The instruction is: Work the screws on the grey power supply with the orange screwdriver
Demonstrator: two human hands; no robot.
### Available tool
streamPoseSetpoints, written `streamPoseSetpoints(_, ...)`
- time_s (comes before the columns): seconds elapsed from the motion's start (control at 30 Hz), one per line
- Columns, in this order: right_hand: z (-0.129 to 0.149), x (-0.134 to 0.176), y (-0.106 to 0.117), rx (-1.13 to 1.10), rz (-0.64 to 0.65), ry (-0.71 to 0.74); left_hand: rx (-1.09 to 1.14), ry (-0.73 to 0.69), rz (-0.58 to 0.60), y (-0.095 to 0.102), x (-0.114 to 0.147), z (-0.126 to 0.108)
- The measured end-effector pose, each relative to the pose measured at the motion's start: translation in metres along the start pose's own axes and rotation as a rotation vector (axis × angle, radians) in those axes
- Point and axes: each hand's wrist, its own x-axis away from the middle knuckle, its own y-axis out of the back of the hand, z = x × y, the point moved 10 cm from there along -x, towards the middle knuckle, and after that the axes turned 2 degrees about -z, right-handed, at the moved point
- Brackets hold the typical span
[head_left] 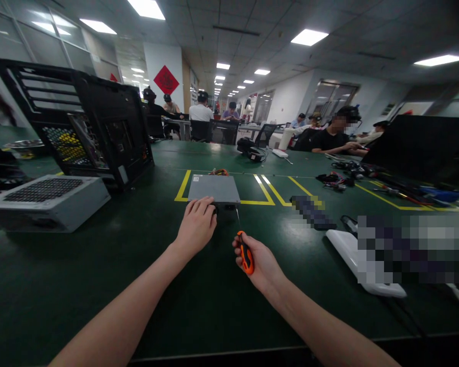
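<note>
A grey computer power supply (216, 187) lies on the green table ahead of me, its fan and socket side facing me and a bundle of coloured cables (219, 172) behind it. My left hand (197, 225) grips its near left corner, fingers bent over the top edge and partly hiding that side. In my right hand (263, 262) is an orange and black screwdriver (247, 257), the fingers closed round its handle. The thin shaft points up and away toward the near right corner of the power supply. Whether the tip touches a screw there I cannot tell.
A black computer case (95, 127) stands at the left, with a larger power supply (53, 204) before it. Rightward lie a white flat device (363, 262), blurred items, cables (334, 181) and tools. A black headset (250, 149) sits farther back. Several people work beyond.
</note>
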Motion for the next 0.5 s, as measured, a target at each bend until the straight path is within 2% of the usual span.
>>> streamPoseSetpoints(0.13, -0.007, 0.003, -0.003, 0.023, 0.020, -0.066, -0.042, 0.033, -0.014, 0.004, 0.000, 0.003)
streamPoseSetpoints(0.3, -0.004, 0.001, -0.005, -0.057, 0.030, -0.034, -0.085, 0.008, -0.053, 0.003, 0.001, 0.006)
streamPoseSetpoints(0.5, -0.009, 0.004, -0.012, 0.008, 0.070, -0.078, -0.074, -0.005, -0.097, 0.003, 0.001, 0.018)
